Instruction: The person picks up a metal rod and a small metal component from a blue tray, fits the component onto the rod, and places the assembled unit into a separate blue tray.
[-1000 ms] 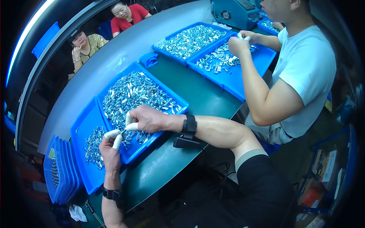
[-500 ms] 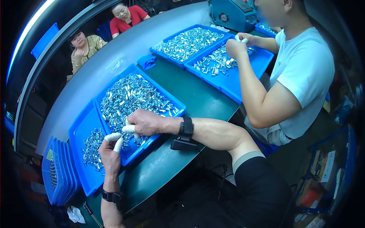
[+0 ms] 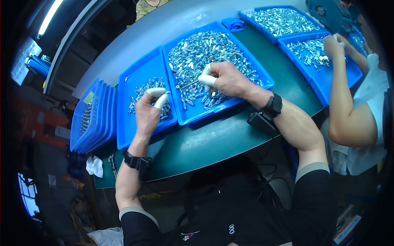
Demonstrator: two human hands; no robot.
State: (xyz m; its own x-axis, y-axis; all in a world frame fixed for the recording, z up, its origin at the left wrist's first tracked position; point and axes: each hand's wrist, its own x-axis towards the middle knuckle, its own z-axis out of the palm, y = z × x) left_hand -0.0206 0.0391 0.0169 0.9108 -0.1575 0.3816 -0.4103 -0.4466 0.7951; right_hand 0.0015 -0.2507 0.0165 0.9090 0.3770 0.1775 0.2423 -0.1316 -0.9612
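Observation:
My right hand (image 3: 230, 82), with white finger covers on thumb and forefinger, pinches a thin metal rod (image 3: 189, 85) with a small bright tip. The rod points left over a blue tray (image 3: 256, 78) heaped with small shiny metal parts (image 3: 205, 51). My left hand (image 3: 147, 112) is over the left blue tray (image 3: 133, 80), which holds a smaller pile of the same metal parts (image 3: 143, 88). Its covered thumb and forefinger are pressed together. Whatever lies between those fingertips is too small to make out.
Stacked blue baskets (image 3: 92, 117) stand left of the trays. A caliper-like tool (image 3: 113, 164) and white cloth (image 3: 94, 166) lie at the near left. Rightward, a co-worker's hands (image 3: 336, 45) are above another blue tray (image 3: 320, 82). A blue cloth (image 3: 232, 24) lies at the back.
My hands, close together before, have moved apart, the right one over the fuller tray. The thin rod now shows in my right hand. The whole view has swung, shifting the trays rightward and up.

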